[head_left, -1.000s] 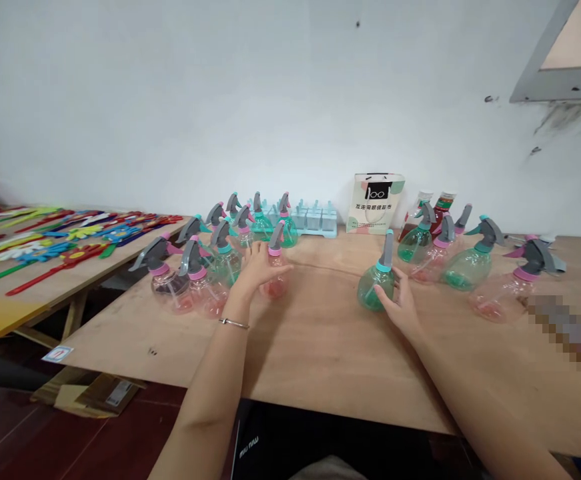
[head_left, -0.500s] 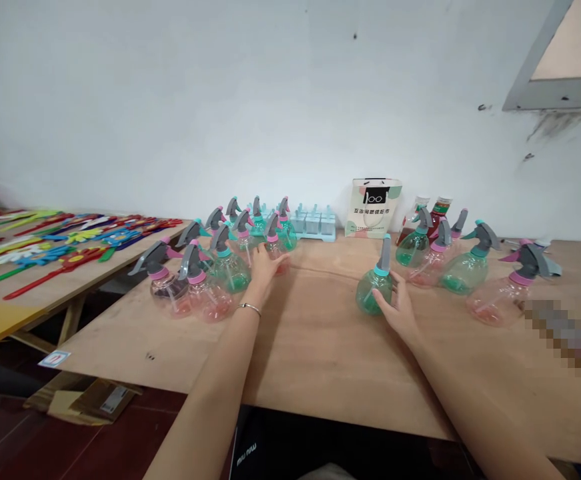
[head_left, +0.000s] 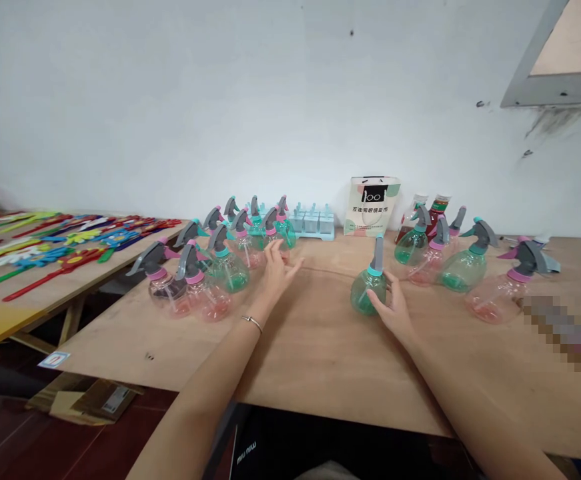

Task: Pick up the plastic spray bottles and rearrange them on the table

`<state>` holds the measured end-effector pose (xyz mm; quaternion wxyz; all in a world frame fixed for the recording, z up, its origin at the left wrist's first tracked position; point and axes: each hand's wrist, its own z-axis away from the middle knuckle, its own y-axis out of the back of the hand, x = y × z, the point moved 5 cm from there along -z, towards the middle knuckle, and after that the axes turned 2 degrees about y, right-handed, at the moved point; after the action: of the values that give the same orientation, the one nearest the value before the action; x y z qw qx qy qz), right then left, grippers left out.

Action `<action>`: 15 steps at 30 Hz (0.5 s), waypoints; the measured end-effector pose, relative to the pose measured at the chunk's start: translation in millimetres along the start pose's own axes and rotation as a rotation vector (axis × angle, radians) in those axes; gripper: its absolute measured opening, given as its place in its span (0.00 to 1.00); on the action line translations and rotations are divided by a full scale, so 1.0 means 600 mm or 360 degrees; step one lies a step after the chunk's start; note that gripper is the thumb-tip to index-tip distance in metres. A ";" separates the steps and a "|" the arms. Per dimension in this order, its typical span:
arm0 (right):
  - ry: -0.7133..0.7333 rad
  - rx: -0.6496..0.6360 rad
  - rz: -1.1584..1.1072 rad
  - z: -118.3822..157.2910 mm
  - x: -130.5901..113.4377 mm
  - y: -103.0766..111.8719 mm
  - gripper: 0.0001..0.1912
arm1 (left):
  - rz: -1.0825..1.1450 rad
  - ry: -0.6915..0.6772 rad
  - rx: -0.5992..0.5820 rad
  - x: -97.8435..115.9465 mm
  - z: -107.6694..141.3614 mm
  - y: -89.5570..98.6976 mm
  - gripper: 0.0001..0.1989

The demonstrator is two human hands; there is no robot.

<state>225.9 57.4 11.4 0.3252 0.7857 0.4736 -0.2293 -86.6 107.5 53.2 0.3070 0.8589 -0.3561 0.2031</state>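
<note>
My right hand (head_left: 391, 307) is wrapped round the side of a green spray bottle (head_left: 365, 293) with a turquoise collar and grey trigger head, upright on the table. My left hand (head_left: 279, 267) has its fingers apart and holds nothing. Just behind it, partly hidden by the fingers, stands a pink spray bottle (head_left: 272, 230). Beside that hand is a cluster of several more spray bottles, among them a green one (head_left: 230, 270) and a pink one (head_left: 210, 297). Another group stands on the right, including a green spray bottle (head_left: 465, 267) and a pink spray bottle (head_left: 495, 297).
At the back by the wall are pale blue ice-pop moulds (head_left: 315, 223), a printed paper bag (head_left: 371, 207) and a bottle with red contents (head_left: 437, 210). A second table (head_left: 35, 297) on the left bears colourful flower-shaped sticks. Cardboard (head_left: 103, 400) lies below.
My left hand has drawn back from the pink spray bottle, its fingers spreading. My right hand has shifted the green spray bottle slightly left and toward me.
</note>
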 end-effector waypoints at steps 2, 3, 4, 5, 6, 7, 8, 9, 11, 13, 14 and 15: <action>0.0061 -0.0052 -0.0039 0.003 -0.009 -0.009 0.28 | 0.0241 -0.0090 -0.0260 0.055 0.020 -0.022 0.40; 0.0096 -0.0091 -0.0059 0.004 -0.014 -0.014 0.28 | 0.0346 -0.0073 -0.0405 0.083 0.032 -0.036 0.43; 0.0136 -0.0136 -0.0077 0.007 -0.019 -0.019 0.28 | 0.0441 -0.0023 -0.0557 0.111 0.045 -0.050 0.47; 0.0177 -0.0185 -0.0096 0.009 -0.025 -0.024 0.28 | 0.0518 0.0042 -0.0708 0.138 0.059 -0.065 0.50; 0.0218 -0.0235 -0.0110 0.012 -0.031 -0.028 0.28 | 0.0584 0.0104 -0.0823 0.162 0.072 -0.077 0.53; 0.0257 -0.0286 -0.0117 0.014 -0.036 -0.031 0.29 | 0.0655 0.0166 -0.0880 0.183 0.081 -0.086 0.54; 0.0292 -0.0338 -0.0116 0.016 -0.041 -0.033 0.29 | 0.0725 0.0221 -0.0886 0.200 0.087 -0.092 0.52; 0.0318 -0.0387 -0.0105 0.018 -0.045 -0.033 0.29 | 0.0793 0.0273 -0.0848 0.212 0.089 -0.095 0.49; 0.0351 -0.0437 -0.0064 0.020 -0.051 -0.032 0.27 | 0.0954 0.0379 -0.0736 0.220 0.085 -0.098 0.42; 0.0384 -0.0432 -0.0025 0.020 -0.055 -0.027 0.22 | 0.1115 0.0467 -0.0709 0.214 0.078 -0.099 0.40; 0.0401 -0.0428 -0.0013 0.020 -0.056 -0.025 0.20 | 0.1175 0.0495 -0.0743 0.209 0.074 -0.099 0.41; 0.0420 -0.0431 -0.0004 0.019 -0.057 -0.023 0.19 | 0.1212 0.0506 -0.0792 0.205 0.071 -0.099 0.42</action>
<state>197.4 33.4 22.6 0.3628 0.7575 0.5396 -0.0589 44.2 51.9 69.2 0.4576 0.5262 -0.6317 0.3386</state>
